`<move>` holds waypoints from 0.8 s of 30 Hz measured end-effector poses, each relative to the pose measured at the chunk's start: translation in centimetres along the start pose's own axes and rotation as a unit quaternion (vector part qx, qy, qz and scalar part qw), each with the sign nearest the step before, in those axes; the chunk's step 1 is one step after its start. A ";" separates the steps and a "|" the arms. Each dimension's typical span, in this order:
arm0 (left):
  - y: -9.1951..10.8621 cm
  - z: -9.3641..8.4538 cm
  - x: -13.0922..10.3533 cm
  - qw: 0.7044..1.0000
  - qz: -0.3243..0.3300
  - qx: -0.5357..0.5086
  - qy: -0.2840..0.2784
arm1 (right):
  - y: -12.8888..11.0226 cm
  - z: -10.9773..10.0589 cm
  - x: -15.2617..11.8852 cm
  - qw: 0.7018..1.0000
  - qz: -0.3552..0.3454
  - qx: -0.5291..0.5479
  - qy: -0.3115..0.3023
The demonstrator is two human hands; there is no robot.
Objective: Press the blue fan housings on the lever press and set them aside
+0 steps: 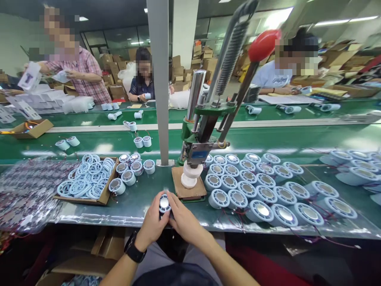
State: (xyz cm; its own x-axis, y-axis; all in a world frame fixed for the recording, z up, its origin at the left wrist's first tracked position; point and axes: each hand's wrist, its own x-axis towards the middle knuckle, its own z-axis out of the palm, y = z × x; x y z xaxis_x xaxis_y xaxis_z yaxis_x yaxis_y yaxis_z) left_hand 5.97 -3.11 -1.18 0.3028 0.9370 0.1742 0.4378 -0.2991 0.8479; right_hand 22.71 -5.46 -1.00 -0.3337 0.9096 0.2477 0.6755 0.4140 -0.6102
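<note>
Between my two hands, at the table's front edge, is a round light-blue motor housing (164, 203) with a silver disc in its top. My left hand (153, 220) wraps its left side, and a black watch sits on that wrist. From the right, my right hand (180, 214) closes on the same housing; the lower part is hidden by my palms. Just beyond my hands stands a hand press (201, 149) with a red-knobbed lever (263, 45). Its white round pusher (193, 171) hangs over a white round seat (189, 180) on a brown board.
Rows of similar housings (247, 176) with trailing wires fill the right side. A carton (104, 196) of light-blue rings and several housings (128, 177) are on the left, beside bagged parts (26, 194). A grey post (162, 79) rises before a green conveyor (98, 139); co-workers sit and stand beyond.
</note>
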 end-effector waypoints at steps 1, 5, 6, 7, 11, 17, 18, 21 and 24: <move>0.1 0.0 0.3 1.000 -0.010 -0.001 0.002 | -0.8 -2.6 0.1 0.999 -0.027 -0.026 0.005; 1.9 -0.9 3.5 0.999 -0.040 0.003 0.001 | -5.6 -18.2 2.8 0.946 -0.131 -0.149 0.256; 2.6 -1.1 4.6 0.999 -0.033 -0.002 0.002 | -6.9 -22.3 4.3 0.915 -0.149 -0.179 0.331; 3.3 -1.1 5.9 1.000 -0.023 -0.012 0.002 | -7.8 -26.1 6.1 0.885 -0.145 -0.202 0.395; 5.2 0.1 9.9 0.997 0.012 -0.078 -0.007 | -8.0 -34.6 13.9 0.887 -0.060 -0.123 0.442; 5.0 1.9 11.0 0.993 0.014 -0.120 -0.003 | -3.0 -34.3 19.4 0.891 -0.127 -0.025 0.436; 5.1 2.1 10.9 0.991 0.016 -0.135 -0.004 | -2.7 -34.3 19.4 0.887 -0.122 -0.030 0.445; 5.5 2.9 11.2 0.981 0.022 -0.194 -0.020 | -2.4 -34.6 18.9 0.895 -0.089 -0.063 0.431; 6.1 3.9 12.2 0.975 0.029 -0.215 -0.057 | -2.3 -34.7 18.6 0.898 -0.108 -0.083 0.419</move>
State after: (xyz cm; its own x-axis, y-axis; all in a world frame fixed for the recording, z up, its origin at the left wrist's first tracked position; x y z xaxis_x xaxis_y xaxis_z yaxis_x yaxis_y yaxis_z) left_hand 15.64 5.80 4.15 0.4190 0.8874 0.1923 0.0294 -0.2250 0.9739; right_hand 37.75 11.76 31.11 0.0949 0.4866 0.8684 0.7665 0.5210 -0.3757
